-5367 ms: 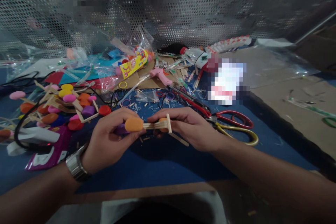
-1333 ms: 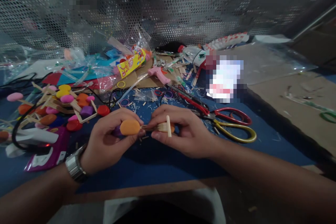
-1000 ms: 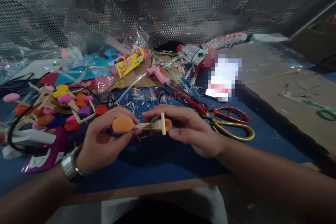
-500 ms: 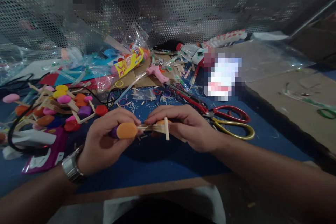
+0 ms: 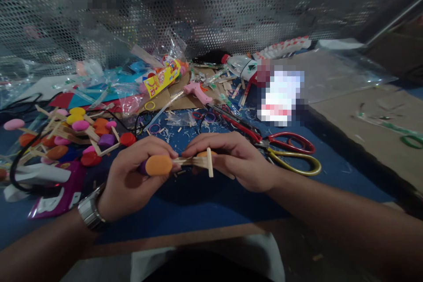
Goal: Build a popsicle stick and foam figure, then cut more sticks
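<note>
Between my two hands is a small wooden-stick assembly with a short crosspiece at its right end. An orange oval piece sits at its left end, with a bit of purple behind it. My left hand is closed around that left end. My right hand pinches the right part, near another orange piece partly hidden by the fingers. The fingertips almost meet over the middle, so the joint there is partly covered. Just beyond my right hand lie red-and-yellow-handled scissors.
Stick pieces with coloured ovals are heaped at left, beside a purple packet. Behind are a pink glue gun, a yellow-labelled pack, a plastic bottle and a blurred, bright screen. Cardboard lies at right.
The held assembly has shifted very slightly in my hands, its orange end a touch to the left. Both hands keep their grip and the surroundings look the same.
</note>
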`<state>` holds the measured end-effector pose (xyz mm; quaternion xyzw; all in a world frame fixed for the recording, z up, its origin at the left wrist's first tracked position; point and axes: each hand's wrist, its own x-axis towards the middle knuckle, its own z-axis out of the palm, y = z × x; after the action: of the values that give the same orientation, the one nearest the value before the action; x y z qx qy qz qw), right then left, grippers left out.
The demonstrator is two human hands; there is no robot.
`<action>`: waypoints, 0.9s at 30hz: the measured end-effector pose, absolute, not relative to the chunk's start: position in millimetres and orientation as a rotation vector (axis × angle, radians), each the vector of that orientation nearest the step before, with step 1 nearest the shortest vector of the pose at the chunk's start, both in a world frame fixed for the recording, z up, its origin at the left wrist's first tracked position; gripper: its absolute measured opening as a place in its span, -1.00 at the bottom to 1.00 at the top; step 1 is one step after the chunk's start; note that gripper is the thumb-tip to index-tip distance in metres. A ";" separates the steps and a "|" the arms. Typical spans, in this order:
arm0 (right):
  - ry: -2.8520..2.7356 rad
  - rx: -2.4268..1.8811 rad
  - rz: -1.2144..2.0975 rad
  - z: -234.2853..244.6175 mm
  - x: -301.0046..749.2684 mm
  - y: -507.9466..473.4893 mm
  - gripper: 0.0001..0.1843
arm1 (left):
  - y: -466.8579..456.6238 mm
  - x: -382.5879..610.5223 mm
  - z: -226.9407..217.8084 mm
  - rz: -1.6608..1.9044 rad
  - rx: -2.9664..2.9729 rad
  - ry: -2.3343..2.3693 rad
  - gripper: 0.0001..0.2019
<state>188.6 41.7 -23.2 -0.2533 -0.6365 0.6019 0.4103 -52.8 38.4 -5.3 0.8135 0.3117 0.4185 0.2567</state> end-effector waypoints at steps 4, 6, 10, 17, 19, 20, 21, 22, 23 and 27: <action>-1.659 -0.705 1.462 -22.4 187.7 42.0 -0.74 | 38.9 -53.2 -5.4 1.115 2.241 0.844 -0.86; -1.678 -0.714 1.439 -21.7 188.1 42.3 -0.73 | 39.0 -53.5 -5.0 1.108 2.243 0.845 -0.86; -1.686 -0.675 1.425 -20.3 189.1 43.2 -0.72 | 38.8 -53.9 -3.7 1.101 2.257 0.842 -0.85; -1.659 -0.772 1.432 -19.2 185.0 41.8 -0.75 | 39.1 -53.8 -4.7 1.103 2.289 0.833 -0.87; -1.629 -0.797 1.466 -18.9 184.0 41.2 -0.75 | 39.4 -53.8 -5.5 1.108 2.292 0.832 -0.86; -1.620 -0.806 1.473 -18.7 183.8 41.0 -0.76 | 39.5 -53.8 -5.7 1.106 2.292 0.828 -0.85; -1.617 -0.809 1.472 -18.4 184.0 41.0 -0.76 | 39.6 -53.9 -5.8 1.101 2.293 0.826 -0.84; -1.619 -0.802 1.465 -18.1 184.4 41.1 -0.76 | 39.6 -54.0 -5.7 1.094 2.294 0.823 -0.83; -1.626 -0.786 1.456 -17.8 184.9 41.4 -0.76 | 39.6 -54.2 -5.6 1.088 2.295 0.821 -0.83; -1.706 -0.745 1.384 -17.7 186.7 42.3 -0.72 | 39.0 -55.2 -4.6 1.090 2.305 0.816 -0.82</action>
<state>186.7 42.3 -17.7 -0.2945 -0.6742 0.5468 0.3997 -55.2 39.0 -4.6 0.8378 0.2968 0.3963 0.2302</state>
